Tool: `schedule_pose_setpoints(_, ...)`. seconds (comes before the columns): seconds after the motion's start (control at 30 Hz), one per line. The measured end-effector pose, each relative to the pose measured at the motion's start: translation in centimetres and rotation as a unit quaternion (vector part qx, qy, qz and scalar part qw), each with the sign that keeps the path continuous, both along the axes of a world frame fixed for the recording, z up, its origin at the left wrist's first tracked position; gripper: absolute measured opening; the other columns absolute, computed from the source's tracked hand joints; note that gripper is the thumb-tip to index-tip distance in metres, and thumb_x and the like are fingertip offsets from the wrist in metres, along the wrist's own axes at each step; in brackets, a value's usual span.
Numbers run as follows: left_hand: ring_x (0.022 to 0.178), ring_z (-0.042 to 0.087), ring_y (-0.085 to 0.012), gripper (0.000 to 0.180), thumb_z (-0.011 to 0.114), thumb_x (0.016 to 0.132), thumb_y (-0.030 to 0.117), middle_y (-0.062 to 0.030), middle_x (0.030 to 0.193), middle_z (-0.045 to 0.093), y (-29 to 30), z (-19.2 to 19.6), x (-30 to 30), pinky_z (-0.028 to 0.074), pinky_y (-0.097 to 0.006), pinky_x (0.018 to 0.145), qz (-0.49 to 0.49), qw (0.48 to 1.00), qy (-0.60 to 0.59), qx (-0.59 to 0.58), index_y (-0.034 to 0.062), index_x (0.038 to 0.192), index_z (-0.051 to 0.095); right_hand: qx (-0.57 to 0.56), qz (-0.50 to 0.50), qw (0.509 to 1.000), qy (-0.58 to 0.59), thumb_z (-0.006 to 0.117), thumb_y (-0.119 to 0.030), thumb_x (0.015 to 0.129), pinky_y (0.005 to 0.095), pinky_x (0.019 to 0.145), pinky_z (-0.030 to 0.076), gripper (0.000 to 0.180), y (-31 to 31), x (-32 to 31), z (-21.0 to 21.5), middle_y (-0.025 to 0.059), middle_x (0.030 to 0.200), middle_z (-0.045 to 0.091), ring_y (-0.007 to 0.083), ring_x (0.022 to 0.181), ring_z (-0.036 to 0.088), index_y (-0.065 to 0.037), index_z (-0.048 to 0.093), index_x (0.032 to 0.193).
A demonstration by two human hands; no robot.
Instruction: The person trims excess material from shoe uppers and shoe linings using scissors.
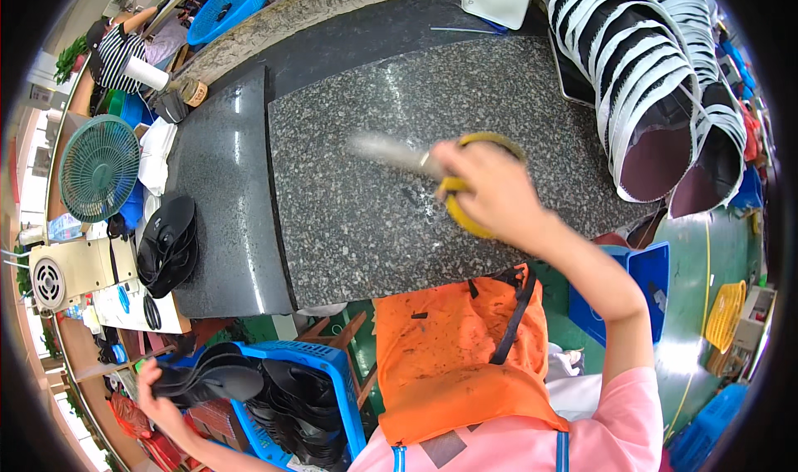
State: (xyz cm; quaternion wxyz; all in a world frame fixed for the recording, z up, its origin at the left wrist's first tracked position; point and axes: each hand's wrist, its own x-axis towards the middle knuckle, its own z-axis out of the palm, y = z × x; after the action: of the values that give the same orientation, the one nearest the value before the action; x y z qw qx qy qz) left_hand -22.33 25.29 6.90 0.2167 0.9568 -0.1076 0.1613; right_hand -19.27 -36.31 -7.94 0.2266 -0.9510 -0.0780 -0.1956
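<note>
The speckled stone table (332, 247) is flanked on the right by nested rows of black-and-white shoe uppers (619, 81). An orange apron (457, 347) is worn at its near edge. A blue plastic basket (352, 401) is filled with black shoe soles (299, 410); several loose soles (216, 379) are gripped at one end by the left hand (155, 393), beside it. Yellow-handled scissors (428, 163), blades blurred, are held over the table by the right hand (492, 191).

A yellow line (708, 260) marks the green floor (683, 281) (white with glare in one patch)
</note>
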Motion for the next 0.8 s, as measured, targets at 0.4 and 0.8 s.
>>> schedule_pose_setpoints(0.4,0.086,0.064,-0.0288,0.020,0.051,0.069,0.000,-0.0135,0.089,0.067,-36.6,0.6,17.6,0.049,-0.035,0.081,-0.465,0.879,0.103,-0.005,-0.0021,0.086,0.060,0.114,-0.193,0.974,0.019,0.069,0.001,0.077,0.0387,0.080,0.052,0.051,-3.4,-8.6,3.8,0.0156,0.103,0.067,0.0329,0.094,0.066,-0.009,0.057,0.126)
schedule_pose_setpoints(0.8,0.062,0.056,-0.0206,0.034,0.081,0.074,0.017,-0.0073,0.071,0.058,-34.5,-12.9,10.9,0.045,-0.035,0.061,0.006,0.955,0.184,-0.234,0.0036,0.098,0.060,0.355,-0.095,0.921,0.132,0.075,0.004,0.075,0.0247,0.075,0.048,0.055,-0.5,-10.7,5.2,0.0034,0.091,0.060,0.0102,0.081,0.057,-0.003,0.057,0.126)
